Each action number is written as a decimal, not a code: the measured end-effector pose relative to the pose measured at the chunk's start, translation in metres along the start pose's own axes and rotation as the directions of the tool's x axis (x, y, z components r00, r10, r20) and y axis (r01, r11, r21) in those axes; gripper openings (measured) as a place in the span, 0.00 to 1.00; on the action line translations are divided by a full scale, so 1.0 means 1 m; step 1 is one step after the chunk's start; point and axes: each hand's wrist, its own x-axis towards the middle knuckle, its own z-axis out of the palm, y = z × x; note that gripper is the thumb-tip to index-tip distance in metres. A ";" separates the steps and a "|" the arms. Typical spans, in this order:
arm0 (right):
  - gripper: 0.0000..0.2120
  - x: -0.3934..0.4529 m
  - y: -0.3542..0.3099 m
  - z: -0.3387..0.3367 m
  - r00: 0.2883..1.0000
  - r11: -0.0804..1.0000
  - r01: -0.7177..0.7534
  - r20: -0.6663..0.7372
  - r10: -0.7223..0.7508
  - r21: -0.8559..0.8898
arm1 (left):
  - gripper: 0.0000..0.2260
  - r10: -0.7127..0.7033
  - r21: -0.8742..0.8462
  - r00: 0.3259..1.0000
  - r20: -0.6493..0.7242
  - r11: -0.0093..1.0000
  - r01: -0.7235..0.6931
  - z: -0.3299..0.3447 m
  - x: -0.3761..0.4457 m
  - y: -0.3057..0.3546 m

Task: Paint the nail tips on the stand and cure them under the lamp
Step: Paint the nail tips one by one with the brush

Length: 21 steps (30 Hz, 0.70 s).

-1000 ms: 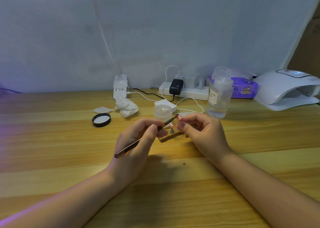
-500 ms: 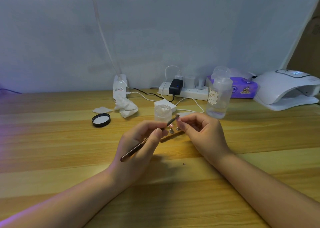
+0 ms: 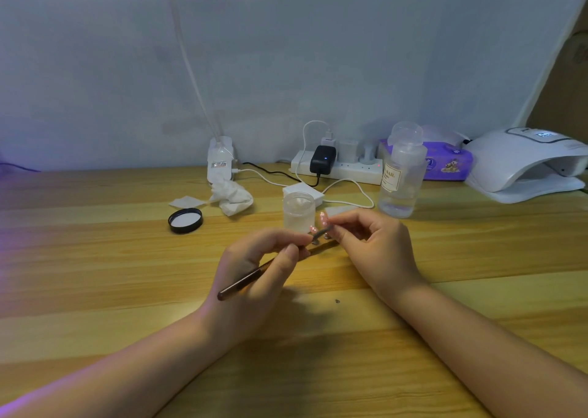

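Pale wall [image 3: 318, 52] backs a wooden counter [image 3: 95, 274]. Near its middle a small stand [image 3: 323, 245] lies between the two hands, mostly hidden by them; pink nail tips [image 3: 323, 219] show above it, too blurred to count. The left hand [image 3: 254, 277] pinches a dark slender brush [image 3: 245, 281] between thumb and curled fingers [image 3: 291, 254], handle slanting down to the near left, working end reaching the nail tips. The right hand [image 3: 378, 249] has its fingers curled in toward that same spot and seems to pinch one nail tip or its holder; I cannot tell which. Just beyond the hands stands an open frosted jar [image 3: 298, 211], with its black lid [image 3: 185, 220] lying well to the left. A crumpled tissue [image 3: 232, 196] sits beyond the lid. To the right of the jar stands a clear pump bottle [image 3: 401, 176]. Along the far edge lie a white power strip [image 3: 340, 166] and a purple wipes pack [image 3: 445, 161], and at far right the white curing lamp [image 3: 521, 163].
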 end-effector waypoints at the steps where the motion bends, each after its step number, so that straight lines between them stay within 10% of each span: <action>1: 0.07 0.000 0.000 0.000 1.000 1.000 -0.002 -0.005 0.002 0.004 | 0.10 0.012 0.007 1.000 0.005 1.000 -0.012 -0.001 0.000 0.000; 21: 0.04 0.000 0.000 0.000 0.993 0.984 -0.114 0.005 0.114 0.138 | 0.10 -0.032 -0.026 0.998 -0.055 0.999 0.031 -0.001 0.002 0.001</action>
